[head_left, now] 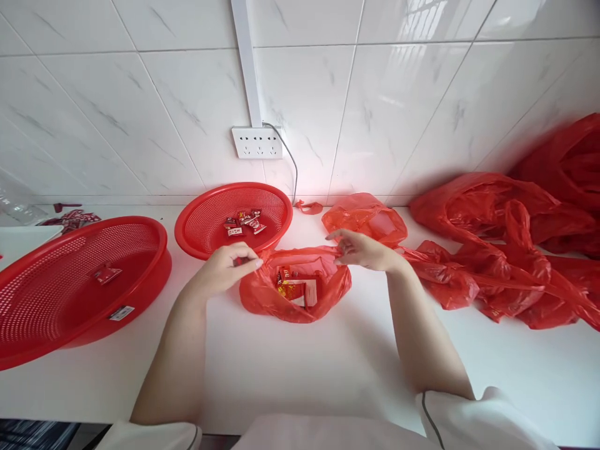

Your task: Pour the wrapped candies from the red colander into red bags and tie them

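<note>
**Desk:** What are your hands doing right now?

**Operator:** I'm working over the white counter. My left hand is pinching one side of the rim of the small red bag, thumb against fingertips. My right hand is gripping the opposite side. Both are closed on it, and the mouth is gaping between them. The bag is sitting on the counter, right in front of me.

**Desk:** How are you expecting it to handle?

**Operator:** I'm judging it thin, limp and very light. It's crinkled glossy film, probably a bit slippery, sagging wherever nothing props it. The rim is the place to take it, pinched in a fold, because the belly would likely slide away. Inside, a few small packets in red and yellow printed wrappers are lying flat.

**Desk:** And further out?

**Operator:** Just behind the left hand I'm seeing a round red basket of rigid perforated plastic, holding several wrapped pieces. On the far left a larger red basket of the same mesh is carrying a single packet and a sticker label on its rim. Behind the right hand a crumpled bag is lying, and a heap of loose red bags is sprawling to the right. At the back, the glossy marbled wall tiles are catching the light around a white socket strip with a grey cable.
</note>
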`<state>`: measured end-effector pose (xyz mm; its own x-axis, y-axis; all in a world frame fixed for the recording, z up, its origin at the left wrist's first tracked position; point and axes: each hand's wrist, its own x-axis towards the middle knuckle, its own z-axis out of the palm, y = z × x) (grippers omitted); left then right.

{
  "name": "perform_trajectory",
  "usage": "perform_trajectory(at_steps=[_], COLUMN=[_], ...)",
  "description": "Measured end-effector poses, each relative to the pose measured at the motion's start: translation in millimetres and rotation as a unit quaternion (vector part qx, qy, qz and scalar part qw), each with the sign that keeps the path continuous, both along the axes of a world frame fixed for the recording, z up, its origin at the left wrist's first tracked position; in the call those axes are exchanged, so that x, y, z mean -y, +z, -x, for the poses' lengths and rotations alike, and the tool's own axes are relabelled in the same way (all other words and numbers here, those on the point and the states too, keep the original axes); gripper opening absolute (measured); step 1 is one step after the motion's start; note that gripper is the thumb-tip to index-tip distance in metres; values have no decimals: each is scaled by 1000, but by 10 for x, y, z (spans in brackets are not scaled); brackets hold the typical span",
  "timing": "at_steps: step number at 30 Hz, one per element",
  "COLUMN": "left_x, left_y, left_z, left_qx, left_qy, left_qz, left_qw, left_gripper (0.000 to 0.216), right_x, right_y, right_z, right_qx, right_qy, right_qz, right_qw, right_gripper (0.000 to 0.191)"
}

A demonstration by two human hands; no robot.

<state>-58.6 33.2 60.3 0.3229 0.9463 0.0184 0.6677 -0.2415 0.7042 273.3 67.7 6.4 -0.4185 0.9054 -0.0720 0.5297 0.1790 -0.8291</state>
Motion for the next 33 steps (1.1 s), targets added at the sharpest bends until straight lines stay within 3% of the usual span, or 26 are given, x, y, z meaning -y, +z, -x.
perform_trajectory(at_steps=[2, 4, 6, 8, 10, 12, 15, 17, 20, 25, 29, 33], left_x=[41, 72, 88, 90, 84, 80, 98, 120, 139, 111, 147, 238], left_y=[83, 111, 104, 87, 77, 82, 112, 135, 141, 88, 92, 153], left_z=[16, 31, 40, 42, 38, 29, 5, -19, -60, -123, -159, -186], left_qx=[107, 186, 224, 230, 221, 190, 105, 70, 77, 161, 297, 351], left_qy=[38, 72, 89, 95, 89, 79, 61, 33, -7, 22, 52, 57], left_qz=[-38, -62, -60, -44, -30, -17, 19, 49, 67, -12, -106, -190], left_qw=[993, 978, 969, 967, 971, 978, 992, 996, 995, 987, 948, 915], left_gripper=[24, 22, 21, 22, 25, 27, 34, 40, 48, 48, 47, 38], right_x=[66, 107, 113, 89, 52, 27, 33, 65, 129, 221, 302, 391], right_y=[145, 225, 223, 152, 53, -26, -26, 47, 181, 295, 360, 463], right_z=[-29, -43, -55, -72, -91, -104, -98, -81, -62, -93, -72, -10], right_qx=[-139, -202, -179, -77, 51, 117, 75, 3, -135, -317, -358, -299], right_qy=[-30, -75, -104, -129, -151, -131, -22, 35, 59, 29, -9, -134], right_qz=[-40, -71, -91, -84, -27, 72, 155, 126, 63, 5, -67, -152], right_qw=[989, 974, 974, 985, 987, 982, 985, 991, 987, 948, 931, 933], right_gripper=[54, 51, 43, 39, 44, 57, 71, 75, 72, 66, 62, 51])
